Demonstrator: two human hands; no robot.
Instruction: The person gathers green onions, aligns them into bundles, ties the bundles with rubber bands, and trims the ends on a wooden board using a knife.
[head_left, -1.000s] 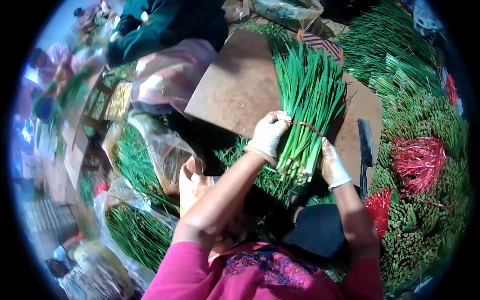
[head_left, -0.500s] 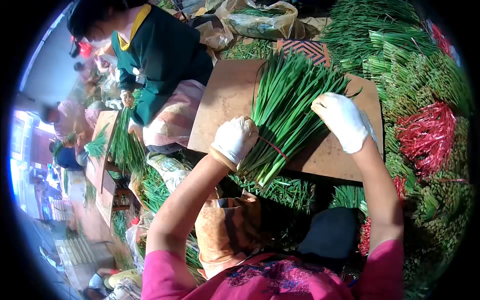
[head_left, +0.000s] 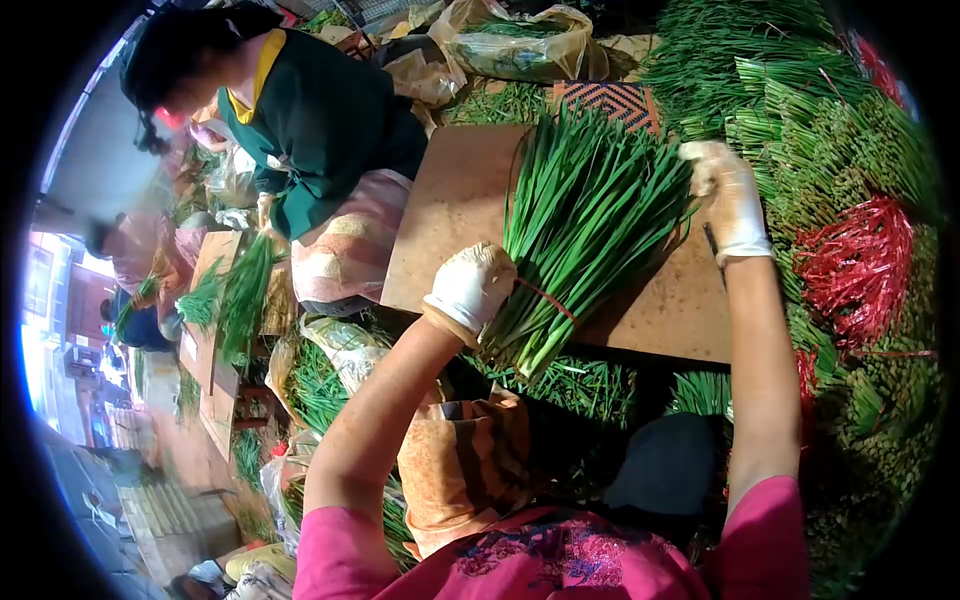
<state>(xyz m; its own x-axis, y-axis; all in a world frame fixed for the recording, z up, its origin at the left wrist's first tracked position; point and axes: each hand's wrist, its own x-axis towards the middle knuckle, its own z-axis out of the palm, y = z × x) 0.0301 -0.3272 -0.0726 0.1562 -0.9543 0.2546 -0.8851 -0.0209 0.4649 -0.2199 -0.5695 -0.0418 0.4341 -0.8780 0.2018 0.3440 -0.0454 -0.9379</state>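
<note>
In the head view, a bundle of green leaves (head_left: 590, 220) lies slantwise on the tan desk (head_left: 450, 215), its leaf tips toward the far edge and its pale cut stalk ends overhanging the near edge. A red band (head_left: 545, 299) crosses it near the stalk end. The left hand (head_left: 470, 287), in a white glove, sits at the bundle's left side beside that band; its grip is closed, fingers curled tight on the edge of the bundle. The right hand (head_left: 728, 200), in a brown-stained white glove, is at the bundle's right, just beside the leaf tips. Its fingers are bent, and a dark narrow object (head_left: 712, 242) shows against the glove; I cannot tell whether its grip has hold of that. Further right lie red strips (head_left: 858, 265) on stacked green bunches (head_left: 800, 135). Beyond the desk's far edge is a patterned woven panel (head_left: 608, 102). To the left sits a co-worker (head_left: 340, 125) in a dark green top, near blurred green leaves.
</note>
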